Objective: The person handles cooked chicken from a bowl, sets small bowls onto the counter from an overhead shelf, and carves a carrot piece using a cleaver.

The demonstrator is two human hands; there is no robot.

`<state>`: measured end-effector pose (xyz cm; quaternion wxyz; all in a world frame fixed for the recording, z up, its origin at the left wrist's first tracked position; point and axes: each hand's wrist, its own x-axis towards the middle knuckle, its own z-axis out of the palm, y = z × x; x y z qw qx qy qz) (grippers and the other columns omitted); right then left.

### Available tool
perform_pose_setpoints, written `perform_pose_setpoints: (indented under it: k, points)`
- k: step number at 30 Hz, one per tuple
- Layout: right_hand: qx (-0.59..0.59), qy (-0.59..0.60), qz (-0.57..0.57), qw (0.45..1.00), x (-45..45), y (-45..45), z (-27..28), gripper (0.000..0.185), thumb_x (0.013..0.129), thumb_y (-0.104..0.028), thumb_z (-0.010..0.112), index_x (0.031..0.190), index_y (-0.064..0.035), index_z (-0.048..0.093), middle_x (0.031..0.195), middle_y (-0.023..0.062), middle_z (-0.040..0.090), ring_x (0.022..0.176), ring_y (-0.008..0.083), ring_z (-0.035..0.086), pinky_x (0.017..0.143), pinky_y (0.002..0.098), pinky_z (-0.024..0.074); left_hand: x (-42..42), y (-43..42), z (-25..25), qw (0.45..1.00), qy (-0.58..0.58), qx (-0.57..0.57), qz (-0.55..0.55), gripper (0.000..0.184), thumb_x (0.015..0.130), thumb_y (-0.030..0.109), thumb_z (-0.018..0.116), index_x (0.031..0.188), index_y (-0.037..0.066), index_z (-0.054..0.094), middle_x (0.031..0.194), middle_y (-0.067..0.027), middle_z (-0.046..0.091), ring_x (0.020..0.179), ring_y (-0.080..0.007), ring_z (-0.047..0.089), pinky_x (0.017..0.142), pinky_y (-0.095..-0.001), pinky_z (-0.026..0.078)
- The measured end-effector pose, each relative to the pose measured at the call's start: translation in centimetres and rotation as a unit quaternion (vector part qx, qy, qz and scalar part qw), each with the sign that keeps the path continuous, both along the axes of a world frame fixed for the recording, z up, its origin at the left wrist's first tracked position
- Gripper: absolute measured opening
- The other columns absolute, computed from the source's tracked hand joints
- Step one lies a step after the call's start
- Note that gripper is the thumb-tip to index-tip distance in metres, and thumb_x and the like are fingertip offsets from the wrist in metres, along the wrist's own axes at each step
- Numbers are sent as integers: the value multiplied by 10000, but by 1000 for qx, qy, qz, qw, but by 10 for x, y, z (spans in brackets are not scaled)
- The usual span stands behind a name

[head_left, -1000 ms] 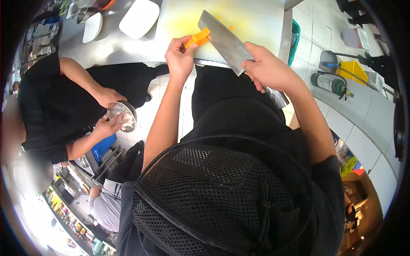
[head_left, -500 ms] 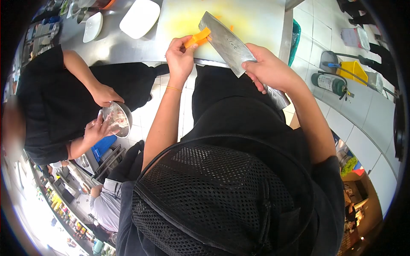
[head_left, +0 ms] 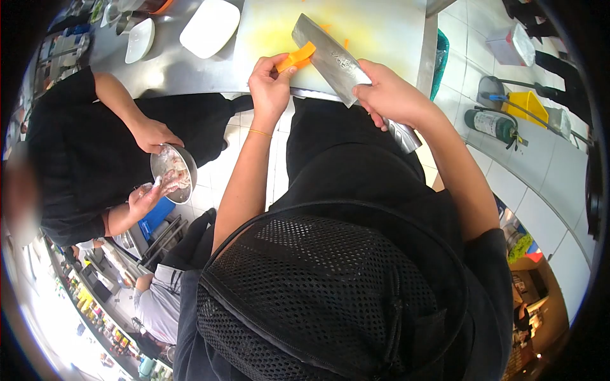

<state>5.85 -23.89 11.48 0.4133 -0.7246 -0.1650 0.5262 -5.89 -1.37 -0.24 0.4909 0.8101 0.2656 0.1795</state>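
Between the thumb and fingers of my left hand (head_left: 270,82) is an orange piece of food (head_left: 297,58), held over the near edge of a white cutting board (head_left: 387,38) with yellow stains. My right hand (head_left: 389,94) is closed on a large cleaver (head_left: 332,60), with its metal handle pointing back toward me. The blade is tilted, and its edge lies right beside the end of the orange piece. A few small orange bits (head_left: 346,44) are on the board behind the blade.
White dishes (head_left: 210,28) stand on the steel counter (head_left: 171,70) at the left. A co-worker at the left holds a metal bowl (head_left: 186,192) of pale food. A green-rimmed bin (head_left: 440,63) is right of the board. An extinguisher (head_left: 490,125) and yellow dustpan (head_left: 526,106) are farther right.
The cleaver and my right hand have shifted slightly left and away from me. My left hand has barely moved. The co-worker's lower hand has moved at the bowl, which is tilted differently.
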Motion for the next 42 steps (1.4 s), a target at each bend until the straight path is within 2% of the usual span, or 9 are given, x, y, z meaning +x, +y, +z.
perform_pose_setpoints:
  k: [2,6,13,20,27,38,40,41,42]
  points:
    - [8,9,-4,1000,2,0,-6,224,1007,-115,512,1185,18,492,656,28,516,443,126,527,427,311,470,1,0,-2,999,-25,-33,-2,284,833,-12,791,1113,-29,752,953,-79,655,754,-143,584,741,-275,511]
    - [31,31,-15,999,4,1,-17,245,1005,-118,518,1207,18,498,655,26,508,442,121,523,418,303,468,0,-1,2,1000,6,-1,0,284,832,-11,793,1113,-27,753,951,-76,654,761,-144,586,743,-277,510]
    - [71,32,-44,996,-7,-4,-35,247,1026,-116,510,1244,-2,513,647,15,490,446,114,520,420,299,464,0,-4,2,1000,4,-20,-1,281,839,-21,792,1117,-31,750,947,-69,644,770,-134,583,748,-271,506]
    - [36,-3,-28,999,-9,-16,-11,224,1037,-110,500,1238,-14,522,639,15,485,445,113,517,429,294,458,0,-2,-3,999,-3,-34,15,290,838,-24,794,1124,-39,744,954,-64,642,777,-127,581,751,-267,508]
    - [30,24,-19,999,-7,-16,-2,255,1036,-98,487,1272,-4,514,635,20,485,444,114,512,427,301,452,0,-4,-3,999,-11,-30,14,287,843,-23,789,1126,-31,747,966,-63,655,784,-123,589,761,-269,514]
    - [0,-14,10,1000,-8,-14,12,288,1042,-90,474,1309,15,475,670,36,490,441,108,499,413,304,443,0,-3,-1,999,1,-31,17,295,834,-1,792,1125,-27,752,910,-61,626,743,-137,548,722,-276,498]
    - [-34,-55,71,995,-7,-11,25,267,1002,-53,485,1253,34,469,771,152,603,546,249,627,524,401,522,0,-4,-1,1000,-1,-25,15,296,834,2,793,1126,-26,752,909,-60,624,744,-138,547,724,-276,497]
    - [-33,-57,70,995,-11,-9,20,267,1002,-53,485,1253,34,469,771,152,603,546,249,627,524,401,522,0,-4,0,1000,0,-19,13,297,834,5,794,1126,-26,751,907,-59,623,745,-138,545,725,-277,497]
    - [-29,-170,100,980,-18,-7,11,268,972,-34,489,1228,42,466,857,227,630,673,345,659,635,449,535,0,-4,2,1000,-1,-18,10,297,834,5,794,1126,-26,751,907,-59,623,745,-138,545,725,-277,497]
